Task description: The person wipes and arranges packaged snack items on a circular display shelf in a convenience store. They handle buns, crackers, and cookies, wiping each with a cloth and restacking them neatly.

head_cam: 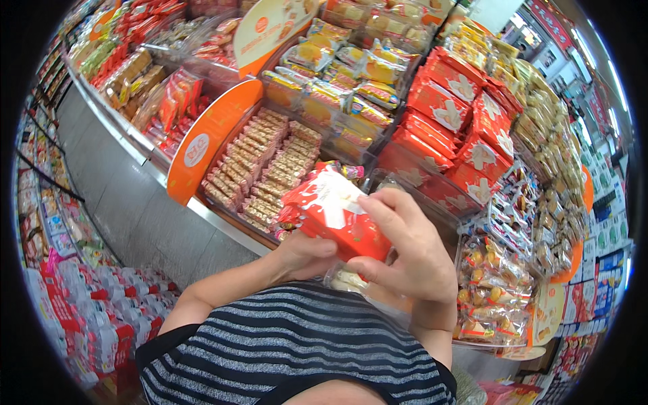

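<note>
Both my hands hold a red snack packet [340, 215] with a white splash design, tilted in front of my chest. My left hand [309, 253] supports its lower left side with the thumb on the front. From the right, my right hand [412, 243] grips it, fingers on the upper edge and thumb low. A clear bag with pale contents [348, 280] shows partly beneath the packet, mostly hidden by my hands. Behind the packet lie rows of wrapped grain bars [258, 162] in a display bin. Similar red packets [445, 116] are stacked in a bin at the upper right.
Yellow-wrapped snacks [349, 76] fill a bin farther back. An orange curved sign panel [215, 142] stands at the counter's left. Bagged pastries [493, 288] lie to my right. Shrink-wrapped bottles [109, 309] are piled at lower left, beside the grey tiled floor [131, 177].
</note>
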`<action>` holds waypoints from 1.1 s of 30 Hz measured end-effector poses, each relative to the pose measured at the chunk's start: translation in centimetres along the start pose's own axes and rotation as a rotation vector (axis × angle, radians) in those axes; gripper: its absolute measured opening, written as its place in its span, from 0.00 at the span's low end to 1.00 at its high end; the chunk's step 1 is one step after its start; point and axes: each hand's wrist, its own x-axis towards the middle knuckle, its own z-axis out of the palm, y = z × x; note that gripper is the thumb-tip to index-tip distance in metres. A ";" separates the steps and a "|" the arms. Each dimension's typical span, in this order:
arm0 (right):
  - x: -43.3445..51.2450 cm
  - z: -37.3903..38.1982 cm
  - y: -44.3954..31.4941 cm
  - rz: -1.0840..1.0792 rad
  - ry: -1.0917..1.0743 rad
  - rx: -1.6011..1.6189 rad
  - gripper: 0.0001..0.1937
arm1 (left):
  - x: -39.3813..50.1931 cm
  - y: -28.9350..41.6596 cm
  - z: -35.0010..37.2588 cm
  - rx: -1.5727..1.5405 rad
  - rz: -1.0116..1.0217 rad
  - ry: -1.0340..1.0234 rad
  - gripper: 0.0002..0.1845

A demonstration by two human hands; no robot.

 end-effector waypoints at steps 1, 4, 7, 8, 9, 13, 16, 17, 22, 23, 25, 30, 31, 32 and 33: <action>-0.1 -0.1 0.1 -0.035 -0.010 -0.010 0.38 | -0.1 0.0 0.2 0.047 0.007 0.025 0.48; -0.4 -1.5 0.2 -0.031 0.025 -0.013 0.41 | -0.3 0.0 -0.2 0.092 0.006 0.006 0.51; -1.1 -3.4 2.5 -0.043 0.204 -0.082 0.37 | -0.8 0.1 -0.3 0.127 -0.034 0.040 0.53; -1.3 -4.2 3.2 0.067 0.277 -0.108 0.31 | -0.7 0.0 -0.8 0.101 -0.031 0.003 0.51; -1.1 -4.7 4.5 0.158 0.337 -0.117 0.27 | -0.8 -0.3 -1.8 0.077 -0.004 -0.018 0.49; -2.6 -9.3 11.5 0.639 0.640 -0.267 0.24 | -1.0 -0.2 -2.2 0.034 -0.045 -0.025 0.45; -4.8 -12.6 17.7 0.727 0.710 -0.501 0.32 | -0.9 -0.4 -2.3 0.027 -0.046 -0.035 0.44; -4.5 -13.2 18.1 0.782 0.690 -0.520 0.35 | -0.8 -0.4 -2.3 0.025 -0.033 -0.040 0.43; -4.7 -15.3 21.4 0.885 0.554 -0.370 0.45 | -0.6 -0.4 -2.3 0.028 -0.043 -0.040 0.43; -4.7 -15.6 21.6 0.882 0.555 -0.272 0.45 | -0.6 -0.4 -2.3 0.027 -0.048 -0.039 0.43; -5.1 -16.1 22.9 0.868 0.554 -0.080 0.46 | -0.7 -0.5 -2.1 0.022 -0.033 -0.042 0.43; -5.0 -17.0 24.3 0.812 0.462 -0.031 0.46 | -0.8 -0.5 -2.1 0.017 -0.027 -0.045 0.44; -5.0 -17.1 24.2 0.790 0.450 -0.036 0.46 | -0.9 -0.5 -2.2 0.017 -0.028 -0.044 0.44; -4.9 -17.2 24.2 0.769 0.438 -0.040 0.45 | -1.0 -0.5 -2.2 0.016 -0.029 -0.044 0.43; -5.0 -17.4 24.3 0.728 0.416 -0.050 0.45 | -1.0 -0.5 -2.2 0.021 -0.024 -0.046 0.43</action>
